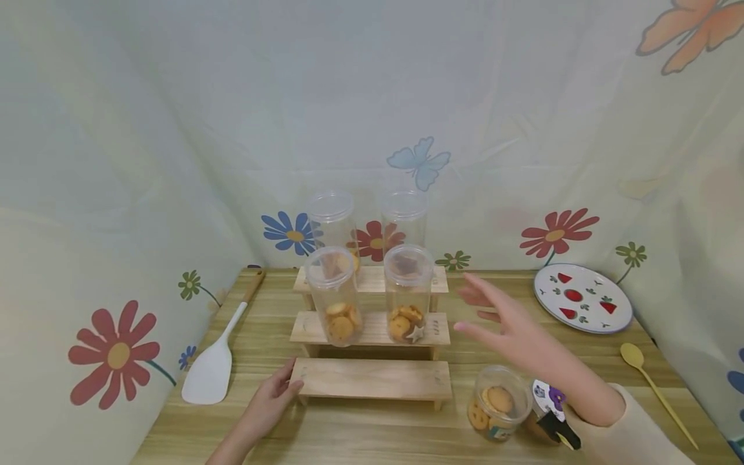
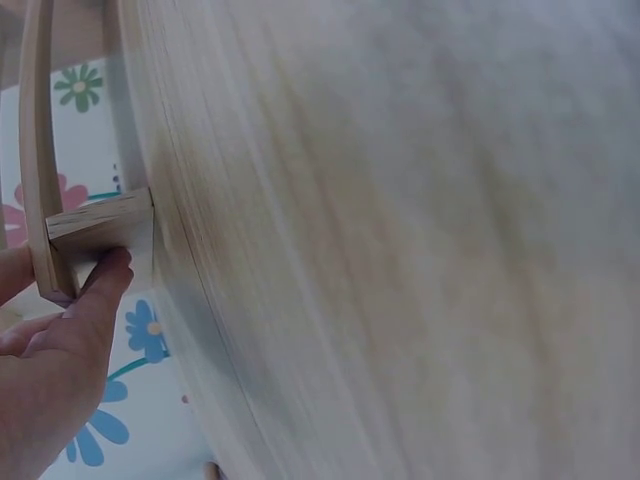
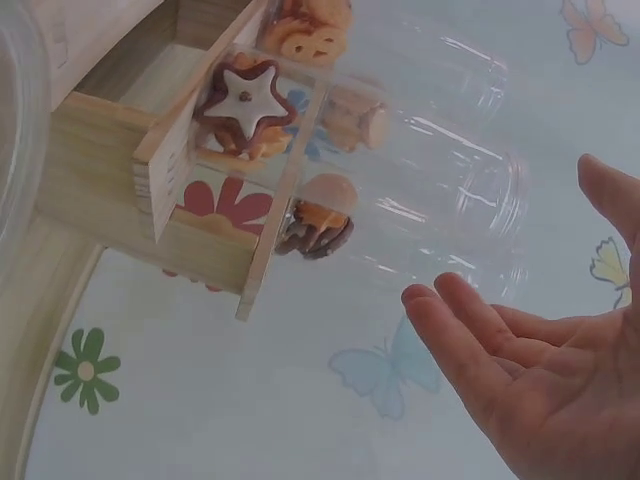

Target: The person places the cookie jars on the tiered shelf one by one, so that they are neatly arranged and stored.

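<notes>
A three-step wooden display stand (image 1: pixel 372 378) sits mid-table. My left hand (image 1: pixel 270 403) grips the left end of its lowest step; in the left wrist view, thumb and fingers (image 2: pixel 100 290) wrap the board's end. The middle step carries two clear jars of cookies, a left jar (image 1: pixel 337 303) and a right jar (image 1: pixel 409 297) with a star-shaped cookie (image 3: pixel 245 103). Behind them, a back left jar (image 1: pixel 331 216) and a back right jar (image 1: pixel 405 210) stand on the top step. To the right of the stand, my right hand (image 1: pixel 496 310) hovers with fingers spread, holding nothing.
At the front right stands another jar of cookies (image 1: pixel 500 400), beside a jar with a patterned lid (image 1: pixel 543 395) partly hidden by my right forearm. A white spatula (image 1: pixel 212 368) lies at left. A watermelon-patterned plate (image 1: pixel 581 298) and a gold spoon (image 1: pixel 651 384) are at right.
</notes>
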`<state>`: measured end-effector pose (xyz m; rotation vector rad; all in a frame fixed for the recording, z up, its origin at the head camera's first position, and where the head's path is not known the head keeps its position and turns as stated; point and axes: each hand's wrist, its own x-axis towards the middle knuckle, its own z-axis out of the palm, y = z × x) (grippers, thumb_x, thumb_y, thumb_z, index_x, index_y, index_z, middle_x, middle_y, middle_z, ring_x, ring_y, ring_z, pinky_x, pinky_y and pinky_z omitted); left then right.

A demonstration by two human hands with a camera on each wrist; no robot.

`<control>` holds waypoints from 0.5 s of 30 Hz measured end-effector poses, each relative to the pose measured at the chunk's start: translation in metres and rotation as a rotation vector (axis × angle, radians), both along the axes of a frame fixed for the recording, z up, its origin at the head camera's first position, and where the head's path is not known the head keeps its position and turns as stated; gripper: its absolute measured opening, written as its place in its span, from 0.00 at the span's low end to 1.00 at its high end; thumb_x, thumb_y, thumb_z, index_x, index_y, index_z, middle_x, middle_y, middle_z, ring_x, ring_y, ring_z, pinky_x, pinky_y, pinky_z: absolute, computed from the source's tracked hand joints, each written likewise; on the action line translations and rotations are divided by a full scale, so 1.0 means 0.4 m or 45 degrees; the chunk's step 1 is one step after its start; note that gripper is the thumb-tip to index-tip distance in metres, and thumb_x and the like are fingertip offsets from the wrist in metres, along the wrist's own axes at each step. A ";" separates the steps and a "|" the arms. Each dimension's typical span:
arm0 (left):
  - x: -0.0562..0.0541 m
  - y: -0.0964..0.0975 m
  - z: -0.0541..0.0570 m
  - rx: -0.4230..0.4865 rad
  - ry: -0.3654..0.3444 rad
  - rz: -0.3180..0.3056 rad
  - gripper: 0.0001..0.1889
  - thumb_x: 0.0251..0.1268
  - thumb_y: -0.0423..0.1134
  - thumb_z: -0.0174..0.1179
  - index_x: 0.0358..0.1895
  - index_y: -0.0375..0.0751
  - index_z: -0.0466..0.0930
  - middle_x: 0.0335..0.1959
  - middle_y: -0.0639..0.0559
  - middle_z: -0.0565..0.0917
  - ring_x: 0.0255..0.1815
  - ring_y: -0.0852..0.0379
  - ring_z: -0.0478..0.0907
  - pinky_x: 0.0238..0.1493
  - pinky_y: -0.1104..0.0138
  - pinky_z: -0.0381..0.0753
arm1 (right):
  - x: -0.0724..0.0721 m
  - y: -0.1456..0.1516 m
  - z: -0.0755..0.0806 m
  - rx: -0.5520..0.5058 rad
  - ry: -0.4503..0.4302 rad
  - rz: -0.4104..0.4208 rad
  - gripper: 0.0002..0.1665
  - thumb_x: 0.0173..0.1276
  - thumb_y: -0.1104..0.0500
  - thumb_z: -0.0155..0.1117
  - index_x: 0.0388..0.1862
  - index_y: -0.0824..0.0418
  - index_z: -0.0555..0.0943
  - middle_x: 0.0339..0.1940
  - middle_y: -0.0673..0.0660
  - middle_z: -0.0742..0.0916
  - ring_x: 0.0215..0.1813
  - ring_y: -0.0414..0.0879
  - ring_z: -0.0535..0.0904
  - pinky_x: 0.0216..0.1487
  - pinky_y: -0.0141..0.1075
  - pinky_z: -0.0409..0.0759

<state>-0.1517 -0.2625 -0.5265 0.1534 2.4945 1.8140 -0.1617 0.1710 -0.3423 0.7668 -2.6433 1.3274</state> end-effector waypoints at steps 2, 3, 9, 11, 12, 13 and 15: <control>-0.001 -0.001 -0.002 0.002 -0.004 -0.003 0.33 0.72 0.38 0.56 0.70 0.21 0.53 0.70 0.28 0.58 0.65 0.35 0.65 0.60 0.63 0.72 | 0.014 0.014 -0.007 0.029 0.011 -0.022 0.47 0.66 0.47 0.66 0.77 0.51 0.54 0.67 0.56 0.74 0.65 0.50 0.70 0.63 0.47 0.71; -0.001 -0.002 -0.003 0.002 -0.011 0.002 0.33 0.72 0.38 0.56 0.70 0.21 0.53 0.70 0.28 0.58 0.65 0.36 0.65 0.60 0.63 0.72 | 0.021 0.020 -0.010 0.038 0.014 -0.030 0.46 0.66 0.47 0.66 0.77 0.51 0.54 0.66 0.55 0.75 0.66 0.50 0.70 0.64 0.47 0.70; -0.003 -0.004 -0.006 -0.008 -0.019 0.009 0.33 0.72 0.38 0.56 0.70 0.22 0.53 0.70 0.29 0.57 0.65 0.36 0.65 0.60 0.63 0.72 | 0.055 0.056 -0.037 0.107 0.035 -0.058 0.44 0.67 0.47 0.65 0.76 0.53 0.57 0.65 0.54 0.76 0.68 0.58 0.66 0.56 0.55 0.76; -0.002 -0.004 -0.006 -0.012 -0.020 0.010 0.33 0.72 0.37 0.56 0.70 0.22 0.53 0.70 0.29 0.57 0.65 0.36 0.65 0.60 0.63 0.72 | 0.063 0.063 -0.050 0.120 0.039 -0.070 0.43 0.66 0.47 0.65 0.75 0.53 0.58 0.64 0.54 0.77 0.67 0.59 0.66 0.52 0.55 0.78; -0.001 -0.003 -0.006 -0.014 -0.020 0.011 0.33 0.71 0.37 0.56 0.70 0.22 0.53 0.71 0.29 0.57 0.65 0.36 0.65 0.60 0.63 0.72 | 0.066 0.066 -0.056 0.125 0.042 -0.079 0.43 0.66 0.47 0.66 0.75 0.53 0.59 0.64 0.54 0.77 0.67 0.59 0.66 0.53 0.56 0.78; 0.000 -0.003 -0.005 -0.015 -0.021 0.013 0.33 0.71 0.37 0.56 0.70 0.22 0.53 0.71 0.29 0.57 0.65 0.36 0.65 0.60 0.63 0.72 | 0.069 0.068 -0.062 0.130 0.043 -0.086 0.43 0.66 0.47 0.66 0.75 0.54 0.59 0.64 0.54 0.77 0.67 0.60 0.67 0.52 0.56 0.78; 0.001 -0.003 -0.004 -0.012 -0.024 0.010 0.33 0.72 0.37 0.56 0.70 0.22 0.53 0.71 0.29 0.57 0.65 0.36 0.65 0.60 0.62 0.72 | 0.075 0.073 -0.076 0.144 0.042 -0.103 0.43 0.66 0.47 0.66 0.75 0.54 0.59 0.64 0.54 0.77 0.66 0.59 0.68 0.52 0.58 0.77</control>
